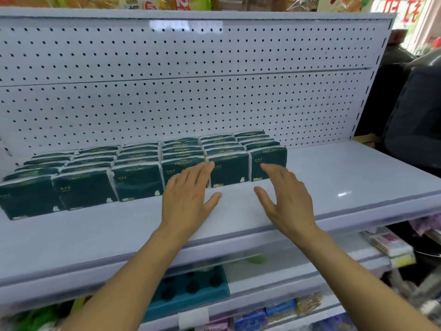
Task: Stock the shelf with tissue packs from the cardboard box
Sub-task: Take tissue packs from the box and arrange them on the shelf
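Observation:
Several dark green tissue packs [138, 180] stand in rows along the back of the pale grey shelf [334, 177], from the left edge to about the middle. My left hand [188, 197] is flat with straight fingers, its fingertips at the front of a pack in the fourth column. My right hand [286, 199] hovers open in front of the rightmost front pack [268, 163], palm facing left, holding nothing. The cardboard box is out of view.
A white pegboard [191, 91] backs the shelf. The shelf's right part is bare. Lower shelves hold a teal tray [191, 292] and small blue packets [279, 309]. A dark bulky object [415, 111] stands past the shelf's right end.

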Demonstrator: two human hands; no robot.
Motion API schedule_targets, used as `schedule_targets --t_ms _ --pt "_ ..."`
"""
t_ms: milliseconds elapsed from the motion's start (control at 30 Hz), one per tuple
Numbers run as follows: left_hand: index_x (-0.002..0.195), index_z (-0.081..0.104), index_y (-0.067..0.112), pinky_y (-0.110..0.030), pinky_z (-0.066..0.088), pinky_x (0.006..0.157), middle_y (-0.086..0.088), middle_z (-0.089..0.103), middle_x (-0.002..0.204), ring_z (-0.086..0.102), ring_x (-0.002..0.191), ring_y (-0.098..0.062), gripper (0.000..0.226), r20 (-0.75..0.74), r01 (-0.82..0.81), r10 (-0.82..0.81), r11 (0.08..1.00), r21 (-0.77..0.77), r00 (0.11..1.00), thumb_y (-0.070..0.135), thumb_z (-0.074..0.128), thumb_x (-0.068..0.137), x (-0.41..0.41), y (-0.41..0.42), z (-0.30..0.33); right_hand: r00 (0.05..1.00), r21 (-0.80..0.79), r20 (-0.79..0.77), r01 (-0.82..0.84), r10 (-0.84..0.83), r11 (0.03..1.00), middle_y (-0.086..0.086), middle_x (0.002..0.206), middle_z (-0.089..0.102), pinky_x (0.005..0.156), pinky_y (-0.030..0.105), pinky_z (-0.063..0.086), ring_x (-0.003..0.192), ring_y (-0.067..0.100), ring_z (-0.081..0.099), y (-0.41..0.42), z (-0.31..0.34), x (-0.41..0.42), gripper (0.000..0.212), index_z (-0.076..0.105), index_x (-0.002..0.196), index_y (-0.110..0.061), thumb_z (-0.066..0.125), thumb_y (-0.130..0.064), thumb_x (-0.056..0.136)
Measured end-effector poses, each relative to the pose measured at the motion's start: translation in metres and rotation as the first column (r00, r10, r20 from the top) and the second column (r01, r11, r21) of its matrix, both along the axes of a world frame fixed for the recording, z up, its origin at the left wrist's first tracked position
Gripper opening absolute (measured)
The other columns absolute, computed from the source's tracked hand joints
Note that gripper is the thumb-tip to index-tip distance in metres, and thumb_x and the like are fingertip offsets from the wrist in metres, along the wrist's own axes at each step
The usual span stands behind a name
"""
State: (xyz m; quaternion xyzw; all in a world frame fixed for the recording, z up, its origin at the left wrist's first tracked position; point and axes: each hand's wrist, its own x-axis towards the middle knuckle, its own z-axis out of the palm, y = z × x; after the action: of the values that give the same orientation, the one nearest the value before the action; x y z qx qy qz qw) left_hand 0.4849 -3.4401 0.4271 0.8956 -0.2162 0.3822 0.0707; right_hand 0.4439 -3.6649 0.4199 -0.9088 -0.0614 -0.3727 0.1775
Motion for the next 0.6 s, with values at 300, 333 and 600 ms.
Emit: schedule_targets --t_ms 300,333,600 --pt "0.133 0.057 0.018 -0.036 0.045 0.090 0.001 0.063 0.125 0.053 0.113 -0.017 0.050 -0.025 0.057 -0.058 0.998 -0.036 0.998 0.044 0.054 0.091 -0.145 0.138 -0.025 0.965 -0.054 -0.056 -0.258 0.255 0.965 0.003 0.124 0.062 0.075 0.037 0.052 0.105 0.025 0.060 0.157 -0.030 -0.112 0.046 0.055 0.132 -0.017 0.044 -0.043 0.095" --pt "0.133 0.058 0.017 -0.035 0.046 0.089 0.001 0.063 0.125 0.055 0.113 -0.017 0.049 -0.035 0.051 -0.052 0.998 -0.029 0.998 0.042 0.057 0.091 -0.162 0.160 -0.032 0.953 -0.052 -0.077 -0.296 0.292 0.954 0.004 0.124 0.062 0.076 0.037 0.052 0.105 0.026 0.060 0.179 -0.036 -0.123 0.046 0.056 0.132 -0.016 0.044 -0.042 0.096" --pt "0.132 0.058 0.020 -0.035 0.051 0.078 0.002 0.064 0.120 0.061 0.107 -0.020 0.046 -0.256 -0.205 0.210 0.978 0.048 0.944 0.040 0.056 0.092 -0.296 0.351 -0.089 0.759 -0.028 -0.269 -0.622 0.594 0.782 0.003 0.124 0.062 0.080 0.039 0.052 0.110 0.025 0.060 0.366 -0.095 -0.198 0.043 0.058 0.128 -0.017 0.041 -0.041 0.097"
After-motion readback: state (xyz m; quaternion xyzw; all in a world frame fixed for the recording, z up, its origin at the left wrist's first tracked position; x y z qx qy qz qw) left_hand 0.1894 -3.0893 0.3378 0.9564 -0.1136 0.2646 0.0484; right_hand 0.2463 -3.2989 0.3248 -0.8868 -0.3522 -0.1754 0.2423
